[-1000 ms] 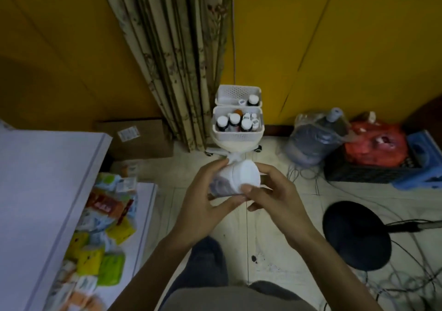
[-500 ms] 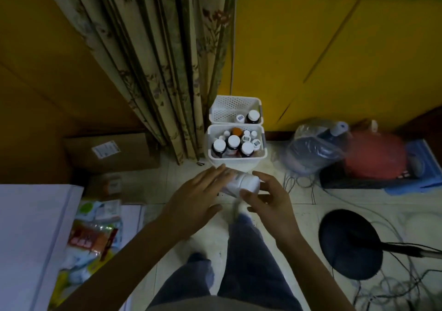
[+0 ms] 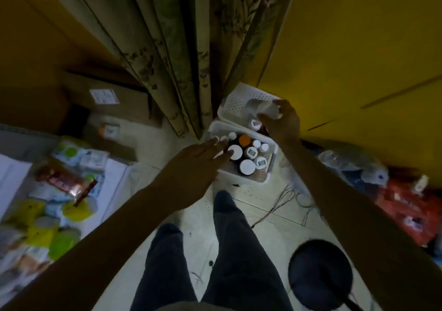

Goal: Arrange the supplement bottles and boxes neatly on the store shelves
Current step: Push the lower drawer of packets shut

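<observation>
Many bottles (image 3: 247,167) sit unshelved in the front basket (image 3: 248,179) at frame centre. One white bottle (image 3: 263,107) is gripped by the right hand (image 3: 284,124) over the rear basket (image 3: 235,104). The left hand (image 3: 193,164) is spread, fingertips at a white cap (image 3: 236,152). Most of the work is judged undone.

The view is dim throughout, with a murky yellow-green cast and little contrast. The brightest patches are the pale floor tiles (image 3: 198,224) between the legs (image 3: 239,251) and the white caps (image 3: 247,167) in the near basket (image 3: 240,179); the light source is out of frame. Both forearms (image 3: 114,239) show as dark, nearly flat shapes. Motion blur smears the white bottle (image 3: 263,106) gripped by the right hand (image 3: 284,124) and the packets (image 3: 59,183) at the left edge. Wide-angle distortion bends the curtain (image 3: 167,47) and stretches the corners
</observation>
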Demonstrator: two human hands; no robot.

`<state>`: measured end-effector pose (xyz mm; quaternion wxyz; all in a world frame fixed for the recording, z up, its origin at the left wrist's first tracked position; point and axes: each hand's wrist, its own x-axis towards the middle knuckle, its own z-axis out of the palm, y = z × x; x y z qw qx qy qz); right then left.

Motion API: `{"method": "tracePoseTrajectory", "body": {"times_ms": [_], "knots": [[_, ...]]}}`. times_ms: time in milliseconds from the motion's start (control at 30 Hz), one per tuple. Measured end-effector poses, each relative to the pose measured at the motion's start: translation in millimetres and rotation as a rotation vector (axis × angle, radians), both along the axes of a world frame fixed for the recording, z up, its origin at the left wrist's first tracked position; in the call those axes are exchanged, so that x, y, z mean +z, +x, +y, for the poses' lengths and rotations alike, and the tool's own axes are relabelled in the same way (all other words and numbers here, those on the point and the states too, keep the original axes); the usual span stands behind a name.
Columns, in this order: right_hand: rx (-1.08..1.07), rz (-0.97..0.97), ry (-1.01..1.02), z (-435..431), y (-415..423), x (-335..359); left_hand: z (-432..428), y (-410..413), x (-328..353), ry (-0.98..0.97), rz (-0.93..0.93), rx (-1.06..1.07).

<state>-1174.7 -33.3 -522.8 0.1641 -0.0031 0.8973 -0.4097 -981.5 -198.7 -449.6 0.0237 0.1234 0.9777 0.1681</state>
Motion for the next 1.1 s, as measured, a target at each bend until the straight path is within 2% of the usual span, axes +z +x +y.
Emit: {"method": "tracePoseTrajectory", "body": {"times_ms": [167,300,500,633,833,933,1100], "knots": [[0.344,-0.026,0.227,-25.4,-65.4,-71.2,-11.9,-25.3,-31.0,0.068,-0.132,0.214],[0.589,-0.112,0.426,-40.0,-79.9,-114.1,-8.3,-36.8,-44.1,0.081,-0.193,0.255],[0.842,-0.003,0.728,-43.4,-76.2,-143.4,-4.6,-39.8,-58.4,0.064,-0.227,0.324],[0.878,-0.06,0.757,-38.2,-73.1,-142.8,-4.2,-36.5,-58.8,0.057,-0.268,0.345],[0.881,0.071,0.665,-27.9,-41.2,-110.2,-2.4,-10.4,-50.9,0.06,-0.279,0.441],[0.92,0.139,0.604,-22.3,2.6,-90.5,0.3,16.9,-45.5,0.031,-0.289,0.474],[1.049,0.253,0.557,-19.0,100.7,-48.1,18.1,72.9,-25.8,0.103,-0.294,0.616]]}}
